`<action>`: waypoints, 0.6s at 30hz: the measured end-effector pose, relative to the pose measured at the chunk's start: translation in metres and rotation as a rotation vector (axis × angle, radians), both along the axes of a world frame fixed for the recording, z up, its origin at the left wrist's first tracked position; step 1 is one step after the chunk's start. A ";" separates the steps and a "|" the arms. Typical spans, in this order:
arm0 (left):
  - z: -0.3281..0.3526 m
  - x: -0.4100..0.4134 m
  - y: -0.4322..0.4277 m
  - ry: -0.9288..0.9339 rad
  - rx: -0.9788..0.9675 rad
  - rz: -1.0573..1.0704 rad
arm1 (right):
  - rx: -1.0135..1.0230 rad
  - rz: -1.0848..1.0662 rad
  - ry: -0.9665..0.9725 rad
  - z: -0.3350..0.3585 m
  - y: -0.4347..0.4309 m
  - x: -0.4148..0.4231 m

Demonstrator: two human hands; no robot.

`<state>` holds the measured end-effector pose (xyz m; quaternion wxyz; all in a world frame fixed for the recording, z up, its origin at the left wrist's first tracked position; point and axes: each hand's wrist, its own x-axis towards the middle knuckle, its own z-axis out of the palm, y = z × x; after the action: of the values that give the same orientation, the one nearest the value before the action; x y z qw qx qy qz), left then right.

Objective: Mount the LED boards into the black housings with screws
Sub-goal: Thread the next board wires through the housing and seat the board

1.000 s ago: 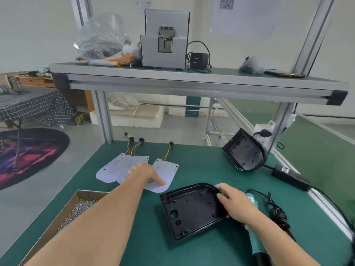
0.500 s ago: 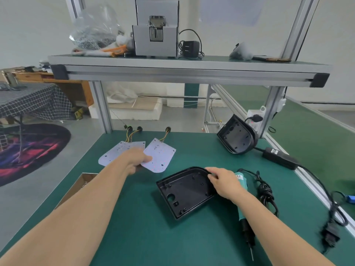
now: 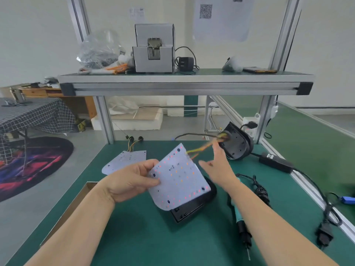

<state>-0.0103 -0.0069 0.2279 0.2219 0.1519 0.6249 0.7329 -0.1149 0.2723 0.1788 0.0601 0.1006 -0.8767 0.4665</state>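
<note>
Fingers (image 3: pixel 150 163) of left hand (image 3: pixel 130 179) on tilted LED board (image 3: pixel 179 178)

One wide-angle camera, worn on the head, looks forward and down across the green workbench (image 3: pixel 153 237) from its near edge. Both forearms enter at the bottom corners. The left hand (image 3: pixel 130 179), the LED board (image 3: pixel 178 179) it holds and the right hand (image 3: pixel 217 167) sit close to the lens at frame centre. The shelf (image 3: pixel 184 86) crosses at mid-height. The white wall (image 3: pixel 38 35) closes the far view.
</note>
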 end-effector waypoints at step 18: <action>0.077 0.018 0.032 0.038 1.000 0.089 | -0.034 -0.212 0.229 0.047 0.028 0.007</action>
<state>0.0079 0.0250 0.3053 0.0788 0.2263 0.2069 0.9486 -0.1074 0.2999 0.2259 0.2104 0.0592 -0.8618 0.4577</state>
